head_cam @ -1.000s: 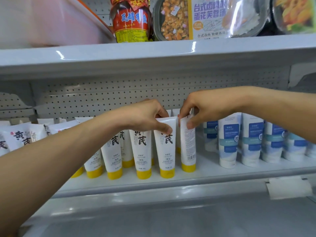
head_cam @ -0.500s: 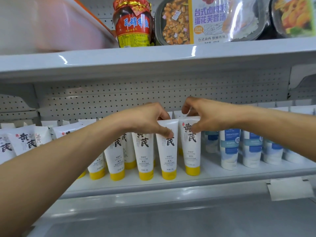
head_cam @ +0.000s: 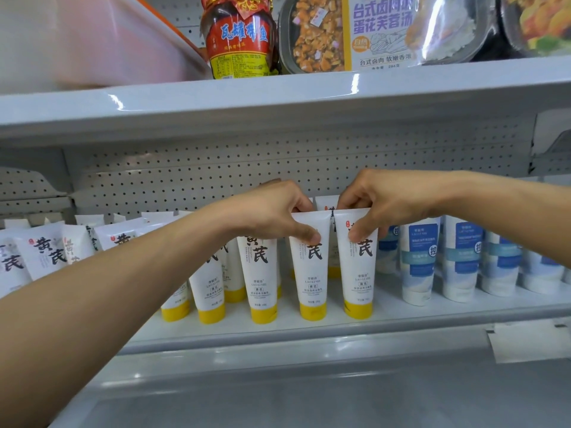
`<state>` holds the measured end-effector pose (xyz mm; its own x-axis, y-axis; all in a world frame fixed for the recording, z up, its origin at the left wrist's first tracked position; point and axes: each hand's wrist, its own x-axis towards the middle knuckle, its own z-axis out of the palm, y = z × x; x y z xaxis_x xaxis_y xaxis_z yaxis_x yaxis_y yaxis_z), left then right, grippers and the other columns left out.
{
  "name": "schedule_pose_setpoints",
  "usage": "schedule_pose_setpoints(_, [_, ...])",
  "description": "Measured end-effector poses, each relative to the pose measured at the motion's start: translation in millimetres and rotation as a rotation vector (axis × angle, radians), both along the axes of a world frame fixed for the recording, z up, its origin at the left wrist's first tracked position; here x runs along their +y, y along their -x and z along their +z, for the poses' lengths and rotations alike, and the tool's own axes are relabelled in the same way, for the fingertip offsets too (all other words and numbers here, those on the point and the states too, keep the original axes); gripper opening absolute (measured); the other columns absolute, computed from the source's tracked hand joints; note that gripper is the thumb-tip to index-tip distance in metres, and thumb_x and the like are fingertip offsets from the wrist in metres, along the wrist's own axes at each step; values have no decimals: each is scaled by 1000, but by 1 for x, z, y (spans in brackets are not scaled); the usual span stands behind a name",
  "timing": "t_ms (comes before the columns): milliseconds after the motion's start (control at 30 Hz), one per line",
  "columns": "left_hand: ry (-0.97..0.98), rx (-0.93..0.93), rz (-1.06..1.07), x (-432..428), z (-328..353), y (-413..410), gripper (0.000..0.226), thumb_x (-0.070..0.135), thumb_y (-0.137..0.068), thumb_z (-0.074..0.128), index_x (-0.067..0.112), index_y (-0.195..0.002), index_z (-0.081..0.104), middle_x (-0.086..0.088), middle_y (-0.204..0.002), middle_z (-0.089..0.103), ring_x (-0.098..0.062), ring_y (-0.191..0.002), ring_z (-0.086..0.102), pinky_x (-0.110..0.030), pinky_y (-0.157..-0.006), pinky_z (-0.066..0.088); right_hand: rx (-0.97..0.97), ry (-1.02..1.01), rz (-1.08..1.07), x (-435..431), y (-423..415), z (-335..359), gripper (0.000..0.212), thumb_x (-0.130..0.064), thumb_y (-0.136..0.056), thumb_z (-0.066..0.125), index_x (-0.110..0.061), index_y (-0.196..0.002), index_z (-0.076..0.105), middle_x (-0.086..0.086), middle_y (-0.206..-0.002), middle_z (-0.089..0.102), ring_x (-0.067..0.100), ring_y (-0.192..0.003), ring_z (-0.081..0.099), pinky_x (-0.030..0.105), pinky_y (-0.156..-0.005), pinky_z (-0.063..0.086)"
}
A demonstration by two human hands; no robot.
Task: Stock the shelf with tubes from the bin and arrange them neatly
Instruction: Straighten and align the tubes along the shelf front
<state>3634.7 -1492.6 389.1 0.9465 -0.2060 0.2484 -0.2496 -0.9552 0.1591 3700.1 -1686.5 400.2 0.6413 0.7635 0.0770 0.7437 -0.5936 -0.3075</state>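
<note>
Standing cap-down at the front of the shelf (head_cam: 432,313), a yellow-capped tube (head_cam: 312,279) is pinched at its crimped top by the left hand (head_cam: 278,211). Its neighbour tube (head_cam: 358,279), close against it on the right, is pinched likewise by the right hand (head_cam: 392,205). Blue-labelled tubes (head_cam: 418,264) are seen just beside, further right, upright as well

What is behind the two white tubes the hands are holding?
Another white plastic tube peeks up between them. The left hand, right hand and held tubes cover most of it.
</note>
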Motion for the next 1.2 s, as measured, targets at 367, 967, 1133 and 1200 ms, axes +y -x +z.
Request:
schedule_pose_setpoints(367, [30,31,-18,-1,0,1,19,40,-80,75,22,-75,71,-1,-76,68,-12,-63,53,-30,-60,41,41,-6,34,0,-10,-1,24,-18,-83,73,-16,-106,67,-4,-99,75,11,-85,73,35,-74,61])
schedule_pose_setpoints(967, [22,93,-30,-1,5,4,12,37,-81,74,26,-86,74,15,-83,73,-10,-82,67,-38,-84,55,102,52,59,1,-12,-1,27,-20,-82,74,-15,-107,68,-4,-101,75,9,-89,73,33,-82,60])
schedule_pose_setpoints(1133, [5,97,-22,-1,7,4,12,37,-82,73,25,-85,74,15,-83,73,-7,-80,66,-35,-84,54,99,71,57,1,-12,0,27,-22,-81,75,-16,-107,68,-5,-101,75,10,-90,72,35,-85,59])
schedule_pose_setpoints(1200, [-11,98,-20,-2,7,4,13,37,-83,73,25,-86,74,14,-83,73,-7,-80,66,-35,-83,54,90,78,56,1,-13,0,28,-23,-81,75,-17,-107,68,-6,-102,75,9,-91,72,35,-86,58])
